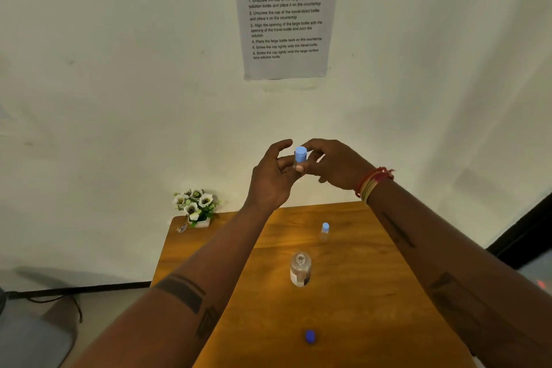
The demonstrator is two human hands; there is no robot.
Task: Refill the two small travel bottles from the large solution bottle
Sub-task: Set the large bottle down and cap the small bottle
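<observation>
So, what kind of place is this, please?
Probably a plain room set up for recording a task, not a bathroom: a small wooden table against a bare wall, a printed instruction sheet taped up, and a little flower pot.

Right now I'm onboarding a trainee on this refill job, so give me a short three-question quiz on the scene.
1. True or false: the large solution bottle on the wooden table is capped.
2. What do the left hand and right hand hold? A) travel bottle B) flower pot
3. Which loose item lies nearest the camera?

Key: 1 false; 2 A, the held travel bottle; 3 the dark blue cap.
</observation>
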